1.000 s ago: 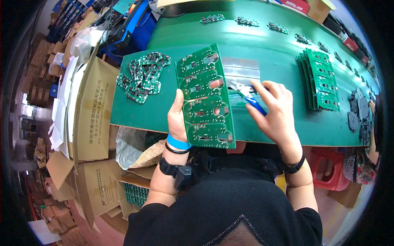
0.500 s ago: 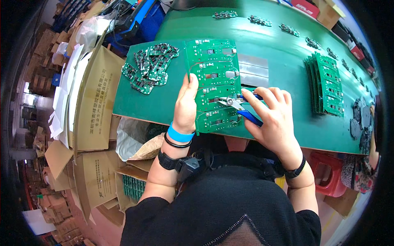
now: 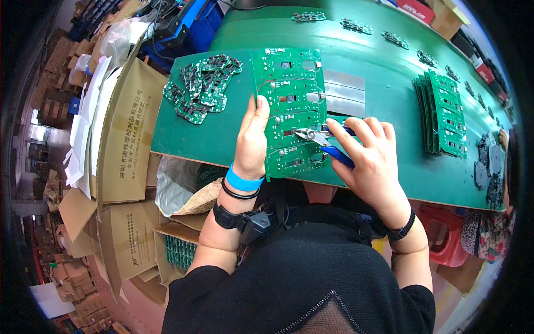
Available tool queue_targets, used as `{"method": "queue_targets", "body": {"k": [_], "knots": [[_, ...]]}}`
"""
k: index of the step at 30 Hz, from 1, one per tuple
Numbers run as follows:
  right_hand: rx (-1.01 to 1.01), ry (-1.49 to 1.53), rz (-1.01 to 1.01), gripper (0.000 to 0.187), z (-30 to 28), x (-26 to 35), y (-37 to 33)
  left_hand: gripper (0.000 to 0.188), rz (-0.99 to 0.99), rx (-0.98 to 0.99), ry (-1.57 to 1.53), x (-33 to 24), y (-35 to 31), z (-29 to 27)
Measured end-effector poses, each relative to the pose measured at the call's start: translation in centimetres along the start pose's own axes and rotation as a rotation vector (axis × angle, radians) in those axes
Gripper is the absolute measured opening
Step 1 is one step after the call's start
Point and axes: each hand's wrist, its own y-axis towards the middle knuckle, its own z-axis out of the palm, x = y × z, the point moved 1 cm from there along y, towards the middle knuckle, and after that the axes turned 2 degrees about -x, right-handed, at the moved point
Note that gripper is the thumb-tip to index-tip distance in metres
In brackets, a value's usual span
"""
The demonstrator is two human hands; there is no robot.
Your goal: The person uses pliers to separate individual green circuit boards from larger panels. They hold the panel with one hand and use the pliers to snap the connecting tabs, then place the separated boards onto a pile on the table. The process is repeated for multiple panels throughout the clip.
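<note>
My left hand is closed on the left edge of a green circuit board panel, its thumb lying over the front face. The panel is made of several joined boards with small parts on them. In my right hand is a pair of blue-handled cutting pliers. Their metal jaws are parted and lie over the panel's lower half, close to a dark component. Whether the jaws touch the board I cannot tell. A pile of small populated circuit boards lies on the table to the left of the panel.
Upright panels stand in a stack on the green table at right. Grey strips lie behind my right hand. Small boards form a curved row along the far side. Cardboard boxes crowd the left; a red stool is at lower right.
The pliers' jaws are slightly wider apart than before, and their handles have shifted a little. Both hands stay nearly in place on the panel and the pliers.
</note>
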Motion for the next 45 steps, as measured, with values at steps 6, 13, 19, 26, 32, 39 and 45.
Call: {"method": "queue_targets", "body": {"k": [6, 13, 19, 26, 32, 39, 45], "knots": [[-0.043, -0.008, -0.03, 0.056, -0.1, 0.1, 0.3, 0.043, -0.005, -0.021, -0.016, -0.1, 0.1, -0.1], [-0.09, 0.07, 0.015, 0.053, 0.6, -0.6, -0.3, 0.04, -0.024, -0.024, -0.088, 0.1, 0.1, -0.9], [-0.069, 0.038, -0.011, 0.055, 0.4, -0.1, 0.2, 0.039, -0.044, -0.024, -0.151, -0.1, 0.0, -0.8], [-0.055, 0.014, -0.024, 0.055, 0.7, 0.4, 0.5, 0.037, 0.036, -0.07, -0.093, 0.0, -0.2, -0.5], [-0.114, 0.062, 0.007, 0.05, 1.0, -0.1, 0.4, 0.049, 0.03, -0.114, -0.048, 0.1, -0.4, -0.7], [-0.191, 0.092, 0.131, 0.045, 0.4, -2.1, -0.2, 0.064, -0.324, 0.209, -0.644, 0.2, -0.7, -3.6], [-0.147, 0.054, 0.149, 0.045, 1.4, -1.6, 0.3, 0.063, -0.294, 0.202, -0.735, 1.7, -1.4, -3.1]]}}
